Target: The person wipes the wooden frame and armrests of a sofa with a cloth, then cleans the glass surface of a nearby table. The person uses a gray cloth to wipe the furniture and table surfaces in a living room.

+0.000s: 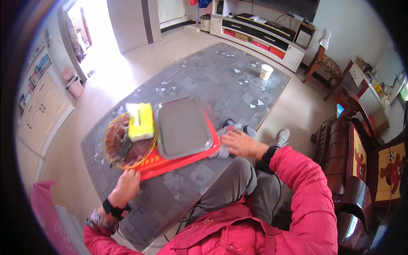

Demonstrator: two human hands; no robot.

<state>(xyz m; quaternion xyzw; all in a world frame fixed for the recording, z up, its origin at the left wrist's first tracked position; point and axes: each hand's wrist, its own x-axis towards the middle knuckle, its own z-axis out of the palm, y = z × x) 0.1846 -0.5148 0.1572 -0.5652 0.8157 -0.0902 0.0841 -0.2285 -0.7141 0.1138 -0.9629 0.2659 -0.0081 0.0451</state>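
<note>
My left hand (126,187) is closed at the near left corner of a red tray (168,165), its fingertips right beside the rim of a yellow wire basket (111,158). A grey metal tray (185,127) lies on top of the red one. In the basket are a yellow tissue pack (141,123) and a dark object (125,146) whose kind I cannot make out. My right hand (242,143) presses on a bunched grey cloth (221,152) by the red tray's right end. Part of the cloth is hidden under the hand.
A dark grey patterned cover lies over the long table (221,80). A white paper cup (266,72) stands near its far right corner. Beyond are a TV cabinet (259,36) with a keyboard and a wooden chair (323,63). A dark wooden sofa (340,157) is on my right.
</note>
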